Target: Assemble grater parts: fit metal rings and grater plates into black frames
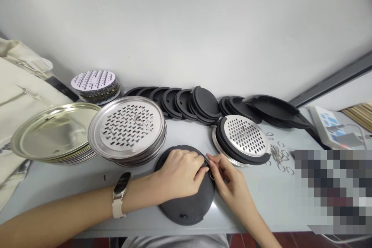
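A: What's under my hands on the feed?

B: A black disc [186, 209] lies flat on the grey table [72, 174], right in front of you. It's round, so it has no long axis, and a small slot near its edge points toward you.

A: My left hand [177, 174] covers much of it. The fingers are together, their tips at the rim, but I can't tell whether they're gripping anything.

B: Your right hand [229, 178] is just beside it, thumb and forefinger pinched together on a small wire ring [211, 176]. Those fingers hide most of the ring, and I can't make out how it meets the rim.

A: What's around them?

B: A stack of perforated steel plates [128, 128] stands just behind the disc. A plate seated in a black ring [242, 139] lies to the right, near loose wire rings [280, 157]. A pixelated patch [331, 190] hides the lower right corner.
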Action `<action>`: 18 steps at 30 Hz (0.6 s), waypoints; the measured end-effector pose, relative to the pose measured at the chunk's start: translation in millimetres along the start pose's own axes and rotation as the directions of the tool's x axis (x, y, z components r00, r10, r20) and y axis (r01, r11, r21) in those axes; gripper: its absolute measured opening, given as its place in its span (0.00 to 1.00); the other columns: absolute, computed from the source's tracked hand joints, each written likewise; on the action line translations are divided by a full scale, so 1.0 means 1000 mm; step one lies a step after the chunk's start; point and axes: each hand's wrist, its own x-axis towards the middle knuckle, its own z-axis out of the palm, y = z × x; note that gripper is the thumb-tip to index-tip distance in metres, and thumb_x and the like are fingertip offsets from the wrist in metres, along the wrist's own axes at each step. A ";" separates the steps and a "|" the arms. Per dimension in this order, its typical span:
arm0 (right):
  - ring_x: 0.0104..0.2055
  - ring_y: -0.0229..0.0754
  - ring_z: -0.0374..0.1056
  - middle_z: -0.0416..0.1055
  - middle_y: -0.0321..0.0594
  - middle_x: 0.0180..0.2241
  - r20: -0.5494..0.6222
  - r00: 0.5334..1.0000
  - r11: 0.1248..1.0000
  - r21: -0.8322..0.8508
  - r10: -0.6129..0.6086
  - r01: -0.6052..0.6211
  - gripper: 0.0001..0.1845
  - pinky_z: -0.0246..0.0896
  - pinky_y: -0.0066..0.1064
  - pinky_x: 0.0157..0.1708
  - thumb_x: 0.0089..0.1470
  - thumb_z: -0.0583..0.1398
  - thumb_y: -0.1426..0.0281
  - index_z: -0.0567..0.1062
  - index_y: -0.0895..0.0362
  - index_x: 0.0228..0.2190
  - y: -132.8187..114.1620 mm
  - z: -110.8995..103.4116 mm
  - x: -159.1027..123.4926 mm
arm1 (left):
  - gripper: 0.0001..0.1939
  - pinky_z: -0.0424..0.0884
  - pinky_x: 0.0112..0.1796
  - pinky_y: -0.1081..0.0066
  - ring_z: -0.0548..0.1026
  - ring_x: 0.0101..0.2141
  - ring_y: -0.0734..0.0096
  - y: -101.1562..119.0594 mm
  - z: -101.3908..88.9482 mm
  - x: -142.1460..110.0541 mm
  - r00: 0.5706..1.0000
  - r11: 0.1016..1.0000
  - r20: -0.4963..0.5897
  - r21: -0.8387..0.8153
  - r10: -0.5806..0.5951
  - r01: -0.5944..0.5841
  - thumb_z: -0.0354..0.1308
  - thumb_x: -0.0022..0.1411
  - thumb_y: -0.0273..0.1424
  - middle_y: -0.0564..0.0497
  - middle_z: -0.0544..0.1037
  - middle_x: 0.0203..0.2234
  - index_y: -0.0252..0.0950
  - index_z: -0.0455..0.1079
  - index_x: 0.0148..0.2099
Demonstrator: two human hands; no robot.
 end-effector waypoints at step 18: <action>0.26 0.38 0.59 0.63 0.35 0.26 -0.056 0.994 0.987 0.138 0.093 -0.084 0.12 0.55 0.27 0.25 0.63 0.53 0.60 0.69 0.56 0.40 0.004 -0.003 -0.002 | 0.12 0.63 0.29 0.66 0.74 0.29 0.65 -0.008 -0.002 0.005 0.998 0.998 -0.045 0.047 -0.041 0.043 0.47 0.67 0.35 0.51 0.75 0.28 0.37 0.66 0.33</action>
